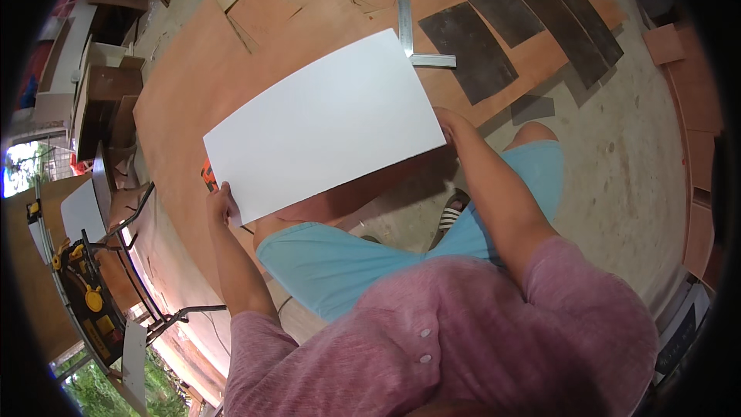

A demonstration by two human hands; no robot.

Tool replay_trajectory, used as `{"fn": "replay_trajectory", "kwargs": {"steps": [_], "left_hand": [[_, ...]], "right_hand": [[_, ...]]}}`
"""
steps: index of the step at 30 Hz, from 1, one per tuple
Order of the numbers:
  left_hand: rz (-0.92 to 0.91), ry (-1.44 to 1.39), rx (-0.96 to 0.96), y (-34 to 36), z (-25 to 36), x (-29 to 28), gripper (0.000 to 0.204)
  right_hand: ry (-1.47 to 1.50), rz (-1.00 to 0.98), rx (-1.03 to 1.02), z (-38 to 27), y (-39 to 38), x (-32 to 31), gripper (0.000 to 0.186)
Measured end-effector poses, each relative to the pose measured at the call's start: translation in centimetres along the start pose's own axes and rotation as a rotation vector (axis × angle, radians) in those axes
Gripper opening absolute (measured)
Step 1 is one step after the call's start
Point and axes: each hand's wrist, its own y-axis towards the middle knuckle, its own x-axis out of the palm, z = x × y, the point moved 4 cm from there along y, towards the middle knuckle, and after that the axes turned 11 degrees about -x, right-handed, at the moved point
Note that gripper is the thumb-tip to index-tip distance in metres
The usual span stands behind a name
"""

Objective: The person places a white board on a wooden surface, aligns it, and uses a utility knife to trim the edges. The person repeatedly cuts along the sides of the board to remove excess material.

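Observation:
A white rectangular panel [316,123] spans the space in front of me, above a large plywood sheet. My left hand [221,204] grips its near left corner, thumb resting on the top face. At the right edge, close to the near right corner, my right hand [448,125] holds the panel, with most of its fingers hidden. An orange and black object [208,175], its kind unclear, peeks out beside the panel's left edge. Just past the far right corner lies a metal try square [421,59] on the plywood.
The large plywood sheet [174,108] carries several dark brown boards [471,50] at the far right and thin wood offcuts [266,11] at the far side. A folding workbench [96,286] with yellow parts stands at left. Reddish-brown panels [698,162] line the right side.

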Motion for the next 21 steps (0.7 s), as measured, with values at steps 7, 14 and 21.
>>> {"fn": "replay_trajectory", "kwargs": {"steps": [7, 14, 21], "left_hand": [[-0.018, -0.022, -0.238, -4.0, -3.4, 0.2, 0.043], [-0.032, -0.136, -0.208, -1.7, -6.7, -0.4, 0.042], [0.089, -0.282, -0.32, -2.5, -6.4, 0.7, 0.043]], "right_hand": [[-0.204, -0.122, 0.045, -4.3, 3.8, 0.0, 0.04], [-0.277, -0.425, 0.134, -8.8, 10.7, -0.9, 0.04], [-0.815, -0.073, 0.053, -11.5, 12.9, -5.2, 0.042]]}}
